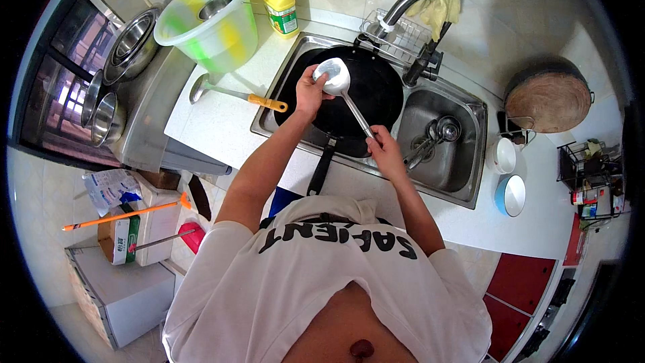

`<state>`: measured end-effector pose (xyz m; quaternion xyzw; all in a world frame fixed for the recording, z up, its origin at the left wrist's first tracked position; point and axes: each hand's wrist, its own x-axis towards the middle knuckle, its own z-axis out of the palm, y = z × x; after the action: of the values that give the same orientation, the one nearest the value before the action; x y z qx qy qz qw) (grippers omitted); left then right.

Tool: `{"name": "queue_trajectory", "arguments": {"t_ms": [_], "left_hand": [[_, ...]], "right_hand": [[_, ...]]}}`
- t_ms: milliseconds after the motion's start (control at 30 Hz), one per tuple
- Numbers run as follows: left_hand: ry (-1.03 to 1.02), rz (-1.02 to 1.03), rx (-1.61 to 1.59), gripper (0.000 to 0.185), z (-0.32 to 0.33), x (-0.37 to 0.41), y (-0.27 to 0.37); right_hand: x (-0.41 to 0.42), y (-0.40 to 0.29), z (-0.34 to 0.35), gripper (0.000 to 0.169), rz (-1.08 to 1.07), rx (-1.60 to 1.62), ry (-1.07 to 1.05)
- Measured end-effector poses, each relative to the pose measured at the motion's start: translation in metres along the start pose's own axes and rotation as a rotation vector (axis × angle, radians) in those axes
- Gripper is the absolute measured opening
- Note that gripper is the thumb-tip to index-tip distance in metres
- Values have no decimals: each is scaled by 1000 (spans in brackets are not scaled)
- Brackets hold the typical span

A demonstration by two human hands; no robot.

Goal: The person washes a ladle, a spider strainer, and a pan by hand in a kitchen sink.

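Both of my hands hold one metal wok spatula (336, 80) above the left sink basin. My left hand (311, 92) grips the edge of its broad blade, thumb on top. The lower end of its handle is in my right hand (384, 147). Beneath lies a large black wok (378, 91) across the left basin, its black handle (321, 169) pointing towards me. Other metal utensils, one a ladle (448, 129), rest in the right basin (461, 161). A ladle with a yellow handle (267, 102) lies on the counter left of the sink.
Left of the sink stand a plastic basin (216, 40) and a yellow pump bottle (280, 10). A faucet (410, 2) with a yellow cloth (443, 5) rises behind it. Right are a white bowl (504, 155), a blue bowl (513, 196) and a round wooden board (548, 101).
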<state>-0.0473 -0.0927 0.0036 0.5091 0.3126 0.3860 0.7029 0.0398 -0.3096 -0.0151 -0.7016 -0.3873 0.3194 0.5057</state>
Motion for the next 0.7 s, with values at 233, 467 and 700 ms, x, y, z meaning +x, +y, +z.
{"name": "queue_trajectory", "arguments": {"t_ms": [233,467,700], "left_hand": [[-160,278,658,27,-14,9,14],[-142,263,529,15,-12,8,5],[-74,-118,179,13,-13,11,-1]], "right_hand": [[0,13,-24,25,4,-117,-13],[-5,3,-23,27,-78,-181,1],[-5,10,-28,28,-59,-221,-18]]}}
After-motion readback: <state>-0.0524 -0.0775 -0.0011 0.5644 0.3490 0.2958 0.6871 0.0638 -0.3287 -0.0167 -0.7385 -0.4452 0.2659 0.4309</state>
